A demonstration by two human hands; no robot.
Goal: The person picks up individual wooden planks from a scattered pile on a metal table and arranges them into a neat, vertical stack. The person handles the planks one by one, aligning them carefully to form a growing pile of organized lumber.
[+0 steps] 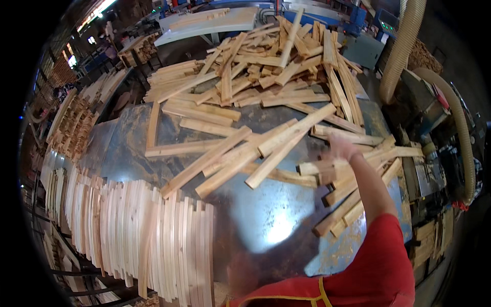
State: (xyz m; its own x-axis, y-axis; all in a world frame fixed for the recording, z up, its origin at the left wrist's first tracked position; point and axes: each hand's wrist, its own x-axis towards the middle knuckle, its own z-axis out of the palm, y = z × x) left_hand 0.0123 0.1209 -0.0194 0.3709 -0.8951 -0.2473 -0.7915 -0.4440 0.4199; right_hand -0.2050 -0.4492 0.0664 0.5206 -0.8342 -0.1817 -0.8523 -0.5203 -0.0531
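Observation:
My right hand point(341, 149) reaches over the loose wooden slats point(353, 176) on the right side of the metal table. Motion smears its fingers, so I cannot see whether it grips a slat. More slats point(235, 158) lie crossed at the table's middle, left of that hand. I cannot make out my left hand; near the lower edge there is only a dim reddish blur. Along the near left stands a long row of slats point(123, 220), set side by side.
A tall heap of loose slats point(271, 71) covers the far part of the metal table point(133, 133). Ribbed hoses point(404, 51) hang beside machinery at the right. Behind the heap is a pale tabletop point(204, 25). Stacked wood point(71, 125) stands at the far left.

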